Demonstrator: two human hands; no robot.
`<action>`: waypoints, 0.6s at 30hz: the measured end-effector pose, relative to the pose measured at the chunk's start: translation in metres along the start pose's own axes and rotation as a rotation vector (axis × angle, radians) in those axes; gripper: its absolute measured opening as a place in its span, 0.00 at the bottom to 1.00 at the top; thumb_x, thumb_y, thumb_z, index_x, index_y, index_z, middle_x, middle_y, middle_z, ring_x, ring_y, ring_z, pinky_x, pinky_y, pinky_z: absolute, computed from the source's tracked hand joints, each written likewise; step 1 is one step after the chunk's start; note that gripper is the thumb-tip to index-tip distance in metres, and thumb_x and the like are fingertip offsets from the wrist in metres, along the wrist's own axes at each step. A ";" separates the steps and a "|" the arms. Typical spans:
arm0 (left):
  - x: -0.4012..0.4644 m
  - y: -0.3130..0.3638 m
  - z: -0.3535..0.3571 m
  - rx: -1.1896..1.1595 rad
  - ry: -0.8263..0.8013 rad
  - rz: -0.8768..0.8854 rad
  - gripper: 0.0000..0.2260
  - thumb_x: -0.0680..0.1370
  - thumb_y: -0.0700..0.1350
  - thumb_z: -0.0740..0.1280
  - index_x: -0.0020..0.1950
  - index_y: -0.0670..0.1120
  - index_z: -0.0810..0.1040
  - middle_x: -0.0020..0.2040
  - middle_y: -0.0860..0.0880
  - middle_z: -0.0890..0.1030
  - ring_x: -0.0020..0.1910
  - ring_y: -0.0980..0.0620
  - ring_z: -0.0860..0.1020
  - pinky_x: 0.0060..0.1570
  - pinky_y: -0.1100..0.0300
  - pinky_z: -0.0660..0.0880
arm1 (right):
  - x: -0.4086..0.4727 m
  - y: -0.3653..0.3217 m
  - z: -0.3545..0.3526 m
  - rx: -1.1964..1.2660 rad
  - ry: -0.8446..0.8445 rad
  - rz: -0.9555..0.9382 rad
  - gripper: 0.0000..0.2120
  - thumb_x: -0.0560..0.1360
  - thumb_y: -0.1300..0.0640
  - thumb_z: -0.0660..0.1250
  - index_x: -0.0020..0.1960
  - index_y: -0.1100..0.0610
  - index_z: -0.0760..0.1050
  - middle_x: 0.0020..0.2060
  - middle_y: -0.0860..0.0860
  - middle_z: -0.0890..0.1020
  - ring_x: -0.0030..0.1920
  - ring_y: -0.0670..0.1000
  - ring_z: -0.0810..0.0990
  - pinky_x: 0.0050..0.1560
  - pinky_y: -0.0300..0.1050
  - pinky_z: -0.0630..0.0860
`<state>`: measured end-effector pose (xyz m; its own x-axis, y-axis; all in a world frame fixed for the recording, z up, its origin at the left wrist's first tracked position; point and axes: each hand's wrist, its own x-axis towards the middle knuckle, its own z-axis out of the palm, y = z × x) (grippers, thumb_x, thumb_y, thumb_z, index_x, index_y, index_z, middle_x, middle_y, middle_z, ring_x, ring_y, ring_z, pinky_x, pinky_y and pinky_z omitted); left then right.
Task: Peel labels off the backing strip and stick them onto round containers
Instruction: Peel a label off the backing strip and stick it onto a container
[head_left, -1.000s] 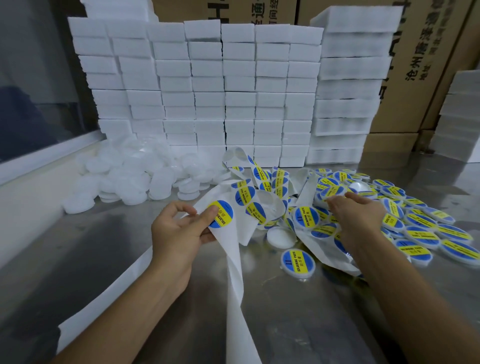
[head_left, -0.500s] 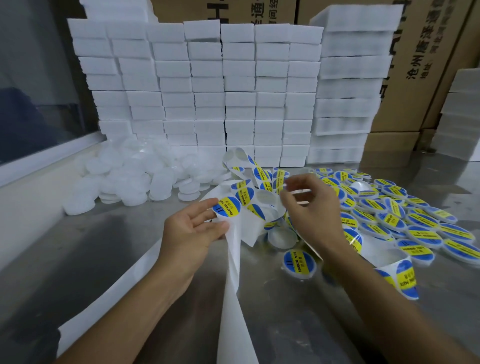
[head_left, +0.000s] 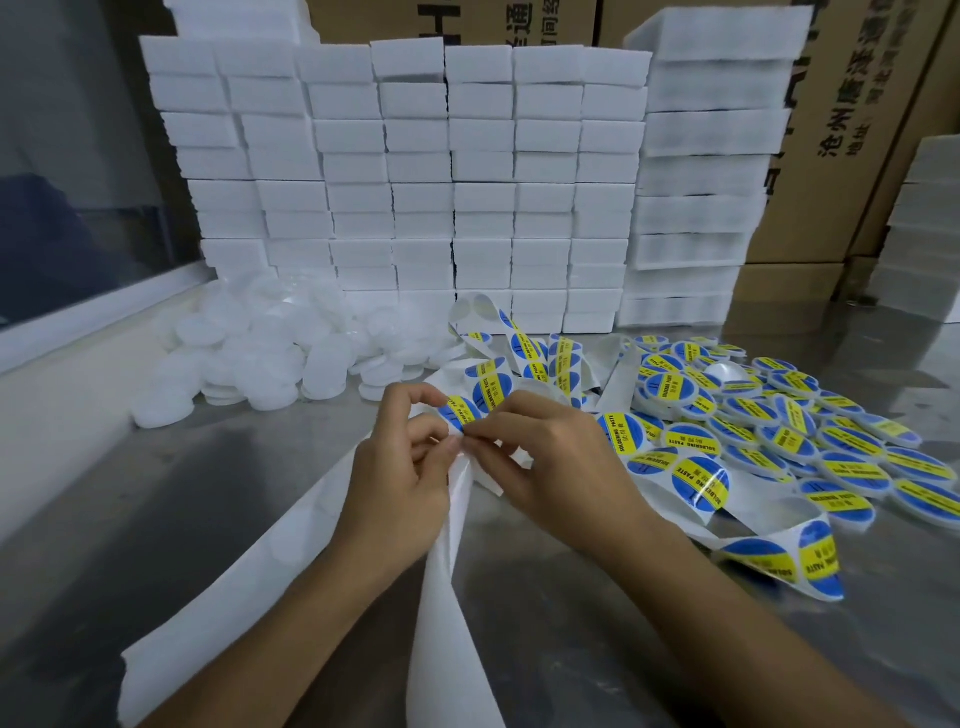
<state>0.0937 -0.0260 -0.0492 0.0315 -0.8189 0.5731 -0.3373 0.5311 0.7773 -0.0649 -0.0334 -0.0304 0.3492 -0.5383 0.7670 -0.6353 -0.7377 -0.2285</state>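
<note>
A white backing strip (head_left: 447, 597) runs from the near left of the table up between my hands and on to the right. My left hand (head_left: 402, 467) grips the strip just below a round blue and yellow label (head_left: 461, 410). My right hand (head_left: 558, 462) pinches the lower edge of that label with thumb and forefinger. More labels (head_left: 698, 480) sit on the curled strip to the right. Labelled round containers (head_left: 810, 436) lie heaped at the right. Plain white round containers (head_left: 270, 358) are piled at the left.
Stacks of white boxes (head_left: 415, 182) form a wall at the back of the steel table (head_left: 208, 493). Brown cartons (head_left: 857, 130) stand behind and to the right. A window ledge (head_left: 78, 322) borders the table's left side.
My right hand has come from the labelled pile at the right to my left hand and now pinches the label's edge. The left hand has risen a little with the strip.
</note>
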 end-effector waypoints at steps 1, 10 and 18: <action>-0.001 0.000 0.000 0.061 -0.003 0.046 0.18 0.79 0.35 0.65 0.52 0.59 0.67 0.34 0.53 0.80 0.29 0.53 0.74 0.33 0.54 0.72 | 0.000 -0.001 0.000 0.009 -0.012 0.010 0.05 0.76 0.56 0.71 0.47 0.55 0.85 0.37 0.50 0.81 0.36 0.50 0.79 0.32 0.52 0.76; -0.004 0.003 -0.003 0.179 -0.035 0.169 0.18 0.78 0.33 0.64 0.50 0.57 0.65 0.36 0.57 0.78 0.35 0.53 0.77 0.40 0.54 0.76 | -0.002 -0.007 0.003 -0.030 -0.031 0.014 0.07 0.76 0.57 0.67 0.44 0.58 0.82 0.36 0.51 0.80 0.35 0.53 0.80 0.31 0.52 0.75; -0.005 0.007 -0.002 0.142 -0.042 0.128 0.16 0.78 0.34 0.65 0.49 0.56 0.66 0.36 0.56 0.80 0.36 0.53 0.80 0.40 0.55 0.77 | -0.003 -0.007 0.007 -0.016 0.006 0.091 0.06 0.75 0.57 0.68 0.41 0.59 0.77 0.36 0.49 0.79 0.35 0.51 0.77 0.33 0.53 0.75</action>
<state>0.0934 -0.0180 -0.0461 -0.0585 -0.7566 0.6512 -0.4659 0.5977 0.6525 -0.0566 -0.0293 -0.0350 0.2848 -0.6005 0.7472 -0.6754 -0.6789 -0.2881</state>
